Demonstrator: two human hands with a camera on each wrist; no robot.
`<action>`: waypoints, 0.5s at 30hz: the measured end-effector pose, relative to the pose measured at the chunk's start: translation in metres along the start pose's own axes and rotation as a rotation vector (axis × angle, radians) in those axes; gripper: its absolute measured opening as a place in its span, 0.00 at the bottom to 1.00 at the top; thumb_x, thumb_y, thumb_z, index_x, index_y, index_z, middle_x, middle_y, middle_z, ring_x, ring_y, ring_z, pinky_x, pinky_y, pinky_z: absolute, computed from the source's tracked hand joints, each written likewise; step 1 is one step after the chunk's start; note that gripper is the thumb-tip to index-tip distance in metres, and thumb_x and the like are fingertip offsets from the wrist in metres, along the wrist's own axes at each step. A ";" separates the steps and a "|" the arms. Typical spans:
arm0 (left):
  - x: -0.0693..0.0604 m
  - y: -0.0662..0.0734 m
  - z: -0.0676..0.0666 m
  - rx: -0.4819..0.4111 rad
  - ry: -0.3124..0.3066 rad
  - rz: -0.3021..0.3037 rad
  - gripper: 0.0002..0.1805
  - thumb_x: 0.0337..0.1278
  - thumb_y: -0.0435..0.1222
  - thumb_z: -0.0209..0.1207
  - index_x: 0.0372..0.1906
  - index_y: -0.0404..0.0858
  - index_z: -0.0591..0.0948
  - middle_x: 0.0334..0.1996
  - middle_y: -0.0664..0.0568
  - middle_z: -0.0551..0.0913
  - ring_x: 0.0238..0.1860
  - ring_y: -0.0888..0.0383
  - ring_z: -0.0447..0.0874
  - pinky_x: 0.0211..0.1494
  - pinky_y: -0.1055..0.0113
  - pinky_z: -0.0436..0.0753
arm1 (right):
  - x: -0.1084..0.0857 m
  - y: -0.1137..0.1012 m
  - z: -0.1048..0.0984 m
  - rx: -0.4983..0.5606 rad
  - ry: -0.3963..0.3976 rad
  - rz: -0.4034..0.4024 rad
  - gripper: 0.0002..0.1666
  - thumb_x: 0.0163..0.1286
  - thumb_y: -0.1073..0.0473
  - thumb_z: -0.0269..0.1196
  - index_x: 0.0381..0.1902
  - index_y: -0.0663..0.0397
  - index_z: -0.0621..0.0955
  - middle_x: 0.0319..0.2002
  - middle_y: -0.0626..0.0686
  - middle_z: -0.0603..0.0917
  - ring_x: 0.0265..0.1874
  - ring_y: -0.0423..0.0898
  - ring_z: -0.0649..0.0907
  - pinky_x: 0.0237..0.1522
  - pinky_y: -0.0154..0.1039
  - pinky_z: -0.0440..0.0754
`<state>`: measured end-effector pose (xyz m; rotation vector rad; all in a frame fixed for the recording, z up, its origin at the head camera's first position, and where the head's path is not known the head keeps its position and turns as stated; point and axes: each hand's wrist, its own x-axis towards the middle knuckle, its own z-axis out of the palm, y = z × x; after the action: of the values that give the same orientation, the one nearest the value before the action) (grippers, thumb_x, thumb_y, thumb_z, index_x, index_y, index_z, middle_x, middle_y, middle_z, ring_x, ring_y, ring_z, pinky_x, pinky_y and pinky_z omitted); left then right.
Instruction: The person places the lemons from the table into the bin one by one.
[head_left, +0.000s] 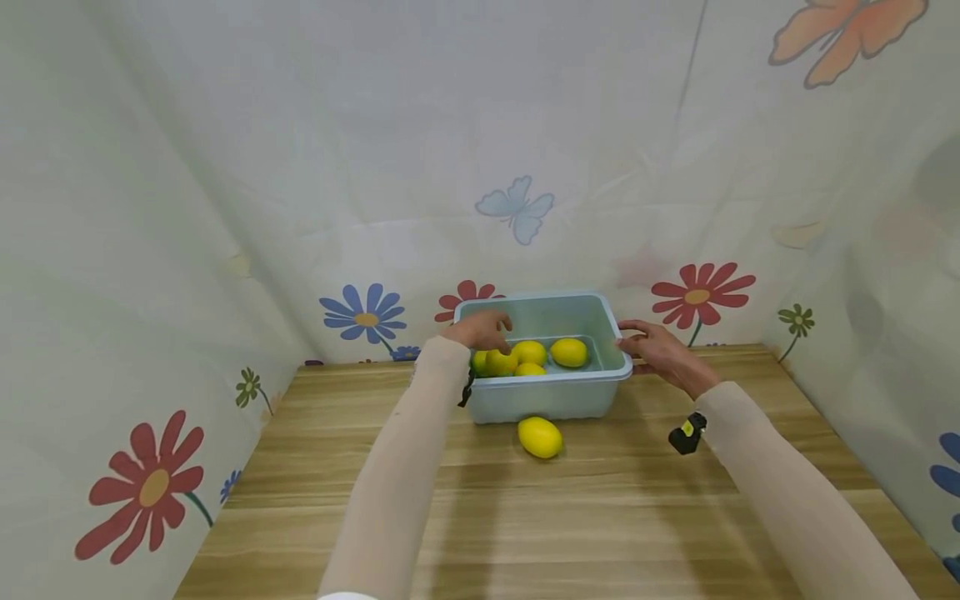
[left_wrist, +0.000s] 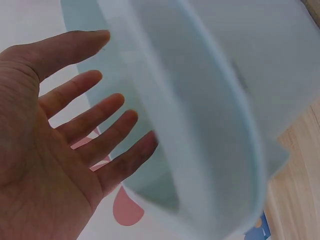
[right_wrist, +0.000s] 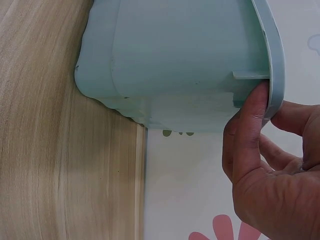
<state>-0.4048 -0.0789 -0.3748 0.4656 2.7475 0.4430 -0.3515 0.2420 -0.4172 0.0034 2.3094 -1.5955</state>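
Observation:
A light blue plastic bin [head_left: 542, 400] stands near the back of the wooden table, with several yellow lemons [head_left: 569, 352] inside and a greener fruit partly hidden at its left. My left hand [head_left: 482, 330] is over the bin's left end, above the fruit; in the left wrist view its fingers [left_wrist: 115, 127] are spread and hold nothing. At the bin's right end, my right hand [head_left: 660, 352] pinches the rim, thumb on one side and fingers [right_wrist: 250, 130] under the lip. One lemon [head_left: 540, 437] lies on the table just in front of the bin.
The wooden table [head_left: 600, 517] reaches back to a wall covering [head_left: 600, 167] printed with flowers and butterflies, which also encloses the left and right sides. The bin stands close to the back covering.

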 end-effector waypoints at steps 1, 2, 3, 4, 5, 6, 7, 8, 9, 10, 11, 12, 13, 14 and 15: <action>0.000 0.000 0.000 0.000 0.006 0.004 0.28 0.59 0.44 0.63 0.65 0.47 0.74 0.65 0.49 0.75 0.57 0.50 0.74 0.64 0.51 0.77 | 0.000 0.000 0.000 0.001 -0.002 0.001 0.36 0.76 0.54 0.53 0.77 0.50 0.55 0.69 0.66 0.66 0.61 0.61 0.74 0.62 0.53 0.79; -0.001 0.001 0.000 -0.001 0.007 0.005 0.29 0.59 0.45 0.63 0.66 0.47 0.74 0.66 0.48 0.74 0.58 0.50 0.74 0.65 0.50 0.77 | -0.001 0.000 0.000 0.000 -0.005 -0.001 0.36 0.76 0.54 0.53 0.77 0.51 0.55 0.69 0.66 0.65 0.61 0.62 0.73 0.62 0.53 0.79; -0.001 0.001 0.000 0.002 0.011 0.010 0.29 0.60 0.45 0.63 0.66 0.47 0.73 0.67 0.48 0.74 0.58 0.50 0.74 0.65 0.50 0.76 | -0.001 0.000 0.000 0.003 -0.005 0.002 0.36 0.76 0.54 0.53 0.77 0.51 0.55 0.69 0.66 0.65 0.61 0.62 0.73 0.62 0.53 0.78; -0.001 0.001 0.000 0.002 0.013 0.013 0.29 0.60 0.46 0.62 0.66 0.47 0.73 0.67 0.47 0.73 0.59 0.49 0.74 0.66 0.50 0.76 | -0.001 0.000 0.000 0.005 -0.005 0.003 0.36 0.76 0.54 0.53 0.77 0.51 0.55 0.69 0.66 0.65 0.62 0.62 0.73 0.62 0.53 0.79; -0.001 0.002 0.000 0.008 0.013 0.019 0.29 0.61 0.46 0.62 0.66 0.47 0.73 0.68 0.47 0.73 0.59 0.49 0.73 0.66 0.50 0.76 | -0.001 0.000 0.000 0.006 -0.006 0.003 0.37 0.76 0.54 0.53 0.77 0.51 0.55 0.69 0.67 0.65 0.62 0.62 0.73 0.62 0.53 0.79; -0.002 0.002 -0.001 0.013 0.013 0.025 0.29 0.61 0.46 0.61 0.66 0.47 0.73 0.68 0.47 0.73 0.59 0.49 0.74 0.66 0.50 0.76 | 0.000 0.000 0.000 0.006 -0.007 0.003 0.37 0.76 0.54 0.53 0.77 0.51 0.54 0.69 0.67 0.65 0.62 0.62 0.73 0.61 0.53 0.79; -0.002 0.002 -0.001 0.023 0.013 0.032 0.28 0.61 0.46 0.61 0.67 0.47 0.73 0.68 0.47 0.73 0.59 0.49 0.74 0.66 0.50 0.76 | 0.000 0.001 -0.001 0.004 -0.008 0.003 0.37 0.76 0.54 0.53 0.77 0.51 0.54 0.69 0.67 0.65 0.62 0.62 0.73 0.61 0.52 0.80; -0.002 0.002 -0.001 0.031 0.012 0.037 0.28 0.62 0.47 0.61 0.67 0.47 0.72 0.68 0.48 0.73 0.59 0.49 0.74 0.67 0.50 0.75 | 0.001 0.001 -0.001 0.001 -0.008 0.001 0.37 0.76 0.54 0.53 0.77 0.51 0.54 0.69 0.67 0.65 0.62 0.62 0.73 0.60 0.51 0.80; -0.002 0.003 -0.001 0.042 0.013 0.042 0.28 0.62 0.47 0.60 0.67 0.47 0.72 0.68 0.48 0.72 0.59 0.50 0.74 0.67 0.50 0.75 | 0.001 0.001 -0.001 -0.001 -0.008 0.001 0.37 0.76 0.54 0.53 0.77 0.50 0.54 0.69 0.67 0.65 0.62 0.62 0.73 0.59 0.51 0.81; -0.003 0.003 -0.002 0.047 0.012 0.044 0.28 0.63 0.47 0.60 0.67 0.47 0.72 0.68 0.49 0.72 0.60 0.50 0.74 0.67 0.50 0.75 | 0.001 0.001 -0.001 -0.002 -0.008 -0.001 0.37 0.76 0.54 0.53 0.77 0.50 0.54 0.69 0.67 0.65 0.62 0.62 0.73 0.58 0.50 0.82; -0.004 0.003 -0.002 0.048 0.013 0.047 0.28 0.63 0.47 0.60 0.67 0.48 0.72 0.68 0.49 0.72 0.60 0.50 0.74 0.68 0.50 0.75 | 0.001 0.002 -0.002 -0.006 -0.009 -0.005 0.37 0.76 0.54 0.53 0.77 0.51 0.54 0.69 0.67 0.65 0.62 0.62 0.73 0.57 0.49 0.82; -0.005 0.004 -0.003 0.051 0.013 0.051 0.28 0.63 0.47 0.59 0.67 0.48 0.72 0.69 0.50 0.72 0.60 0.50 0.74 0.68 0.50 0.74 | 0.001 0.002 -0.002 -0.006 -0.009 -0.006 0.37 0.76 0.54 0.53 0.77 0.51 0.54 0.69 0.67 0.66 0.61 0.62 0.73 0.57 0.48 0.83; -0.006 0.004 -0.003 0.058 0.015 0.054 0.29 0.63 0.48 0.59 0.68 0.49 0.71 0.69 0.50 0.72 0.61 0.50 0.74 0.68 0.50 0.74 | 0.001 0.002 -0.002 -0.006 -0.010 -0.008 0.37 0.76 0.54 0.53 0.77 0.51 0.54 0.69 0.67 0.66 0.61 0.62 0.73 0.56 0.48 0.83; -0.007 0.005 -0.003 0.060 0.018 0.061 0.29 0.63 0.48 0.59 0.68 0.49 0.71 0.69 0.50 0.71 0.62 0.50 0.73 0.69 0.49 0.73 | 0.001 0.002 -0.002 -0.005 -0.010 -0.009 0.37 0.76 0.54 0.53 0.77 0.51 0.54 0.69 0.67 0.65 0.61 0.62 0.74 0.56 0.48 0.83; -0.008 0.005 -0.004 0.067 0.023 0.070 0.29 0.63 0.48 0.59 0.68 0.49 0.71 0.69 0.51 0.71 0.62 0.50 0.73 0.69 0.49 0.73 | 0.001 0.002 -0.001 -0.006 -0.012 -0.011 0.37 0.76 0.54 0.53 0.77 0.52 0.54 0.69 0.67 0.65 0.61 0.62 0.74 0.56 0.48 0.83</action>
<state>-0.3975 -0.0779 -0.3675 0.5782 2.7820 0.3766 -0.3522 0.2439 -0.4184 -0.0202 2.3083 -1.5899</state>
